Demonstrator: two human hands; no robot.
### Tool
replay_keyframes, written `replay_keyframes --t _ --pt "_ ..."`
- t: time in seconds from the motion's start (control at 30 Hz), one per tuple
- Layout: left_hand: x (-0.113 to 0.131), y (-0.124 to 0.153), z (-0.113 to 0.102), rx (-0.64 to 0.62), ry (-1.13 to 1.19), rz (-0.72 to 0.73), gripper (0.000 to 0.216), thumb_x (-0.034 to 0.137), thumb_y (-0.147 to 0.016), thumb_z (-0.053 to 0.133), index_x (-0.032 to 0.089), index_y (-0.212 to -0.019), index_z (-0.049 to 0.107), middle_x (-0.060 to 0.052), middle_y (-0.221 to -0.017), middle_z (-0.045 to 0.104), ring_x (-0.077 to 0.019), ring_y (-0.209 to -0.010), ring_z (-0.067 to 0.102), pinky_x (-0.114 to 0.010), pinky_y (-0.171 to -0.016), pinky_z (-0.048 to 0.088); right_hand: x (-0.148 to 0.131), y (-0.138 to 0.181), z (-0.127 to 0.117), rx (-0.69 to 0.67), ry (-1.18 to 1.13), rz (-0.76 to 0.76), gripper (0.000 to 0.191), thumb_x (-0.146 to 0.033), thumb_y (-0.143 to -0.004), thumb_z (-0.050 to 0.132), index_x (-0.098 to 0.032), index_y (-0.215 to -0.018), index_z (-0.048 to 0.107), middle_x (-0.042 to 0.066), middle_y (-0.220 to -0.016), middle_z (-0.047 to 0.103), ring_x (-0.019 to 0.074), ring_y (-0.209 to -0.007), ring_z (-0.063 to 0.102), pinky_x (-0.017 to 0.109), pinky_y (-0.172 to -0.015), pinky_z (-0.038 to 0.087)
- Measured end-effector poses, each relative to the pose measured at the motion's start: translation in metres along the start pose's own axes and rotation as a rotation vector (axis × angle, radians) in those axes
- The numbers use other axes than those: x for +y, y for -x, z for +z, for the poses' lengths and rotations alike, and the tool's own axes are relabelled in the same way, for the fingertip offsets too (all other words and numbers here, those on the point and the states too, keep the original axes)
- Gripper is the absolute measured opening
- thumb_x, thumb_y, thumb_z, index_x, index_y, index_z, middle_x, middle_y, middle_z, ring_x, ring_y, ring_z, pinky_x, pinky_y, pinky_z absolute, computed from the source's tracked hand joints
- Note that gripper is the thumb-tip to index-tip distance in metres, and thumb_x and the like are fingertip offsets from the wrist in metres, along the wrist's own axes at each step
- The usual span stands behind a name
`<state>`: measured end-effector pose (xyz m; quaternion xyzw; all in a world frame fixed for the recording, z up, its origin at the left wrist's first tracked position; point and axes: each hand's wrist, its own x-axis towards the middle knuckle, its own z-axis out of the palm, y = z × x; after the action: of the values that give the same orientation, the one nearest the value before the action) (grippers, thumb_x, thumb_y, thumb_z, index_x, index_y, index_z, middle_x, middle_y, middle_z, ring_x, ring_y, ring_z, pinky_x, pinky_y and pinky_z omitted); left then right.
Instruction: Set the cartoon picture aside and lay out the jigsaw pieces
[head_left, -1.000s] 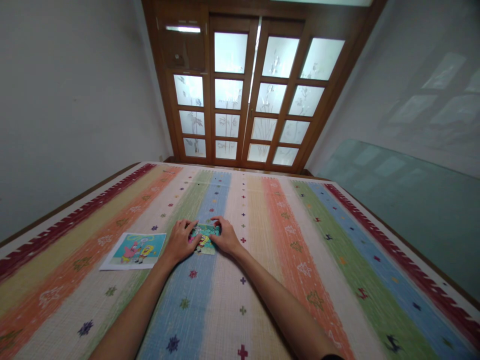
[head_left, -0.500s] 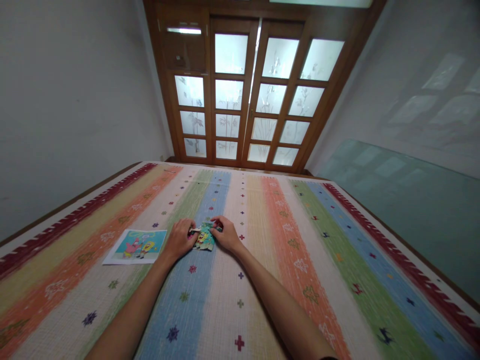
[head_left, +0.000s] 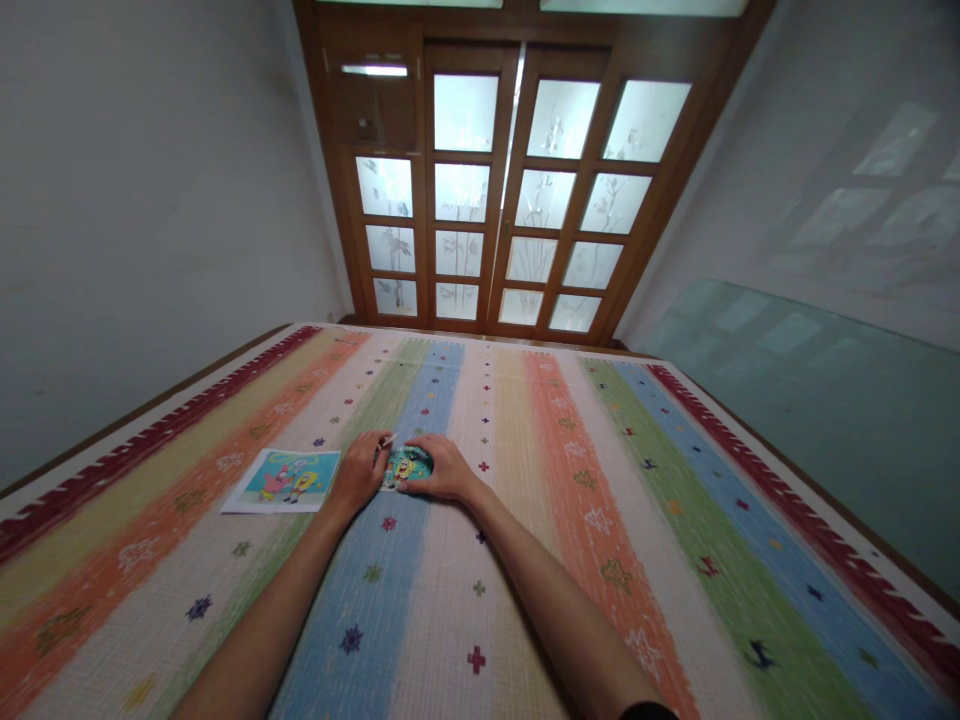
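Cardboard puzzle [head_left: 409, 466] lies mid-mat on the striped mat [head_left: 600, 520]; left hand [head_left: 360, 470] pinches a small piece, right hand [head_left: 442, 468] presses flat on it. Picture sheet [head_left: 283, 480] lies nearer the mat's left edge.

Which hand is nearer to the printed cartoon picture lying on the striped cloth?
Left. The left hand is just right of the picture; the right hand lies farther right.

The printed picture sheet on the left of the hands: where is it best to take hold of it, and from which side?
Probably its near right corner. The picture sheet lies flat on the striped mat, so only edges offer purchase; that corner lies closest to the left hand, approached from the right.
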<state>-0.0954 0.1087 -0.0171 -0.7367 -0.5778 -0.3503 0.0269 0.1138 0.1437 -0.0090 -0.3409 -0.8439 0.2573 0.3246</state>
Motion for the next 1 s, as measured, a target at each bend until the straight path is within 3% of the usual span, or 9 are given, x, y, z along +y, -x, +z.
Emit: replay_keyframes --t 0.13,0.33,0.57,0.8,1.0 --pt "0.004 0.0 -0.002 -0.024 0.008 0.01 0.03 0.022 -0.095 0.047 0.019 -0.119 0.065 -0.011 -0.106 0.072 -0.0278 -0.098 0.068 -0.044 -0.092 0.056 0.001 0.0 -0.002 0.008 0.021 -0.013 0.054 -0.033 -0.069 0.092 -0.021 -0.118 0.071 0.008 -0.112 0.073 0.0258 -0.104 0.066 0.039 -0.096 0.048" --pt "0.01 0.001 -0.009 -0.132 0.014 0.073 0.032 0.03 -0.083 0.061 0.022 -0.112 0.07 -0.009 -0.105 0.073 -0.0302 -0.1 0.067 -0.046 -0.094 0.054 0.001 0.002 -0.004 0.008 0.045 -0.035 0.045 -0.033 -0.077 0.086 -0.021 -0.117 0.07 0.007 -0.105 0.07 0.0244 -0.099 0.065 0.038 -0.091 0.049" --pt "0.013 0.002 -0.01 -0.167 -0.02 0.108 0.03 0.038 -0.086 0.062 0.022 -0.109 0.073 -0.009 -0.101 0.07 -0.0309 -0.099 0.065 -0.046 -0.093 0.051 0.0 0.003 -0.001 -0.05 0.08 -0.076 0.071 -0.039 -0.058 0.098 -0.021 -0.121 0.071 0.007 -0.108 0.065 0.0272 -0.104 0.062 0.042 -0.099 0.047" --pt "0.012 -0.002 -0.004 -0.143 -0.047 0.119 0.027 0.043 -0.093 0.06 0.021 -0.103 0.073 -0.009 -0.094 0.065 -0.0298 -0.095 0.063 -0.044 -0.089 0.051 0.001 0.003 -0.003 -0.075 0.073 -0.022 0.072 -0.041 -0.06 0.099 -0.019 -0.122 0.07 0.006 -0.104 0.065 0.0248 -0.1 0.062 0.038 -0.094 0.048" --pt "0.009 -0.005 -0.002 -0.107 -0.038 0.134 0.028 0.043 -0.097 0.057 0.02 -0.094 0.072 -0.009 -0.091 0.063 -0.0293 -0.093 0.06 -0.044 -0.088 0.05 -0.002 -0.004 -0.005 -0.124 0.076 0.03 0.059 -0.04 -0.058 0.1 -0.02 -0.107 0.074 0.002 -0.095 0.066 0.0219 -0.092 0.062 0.035 -0.088 0.047"
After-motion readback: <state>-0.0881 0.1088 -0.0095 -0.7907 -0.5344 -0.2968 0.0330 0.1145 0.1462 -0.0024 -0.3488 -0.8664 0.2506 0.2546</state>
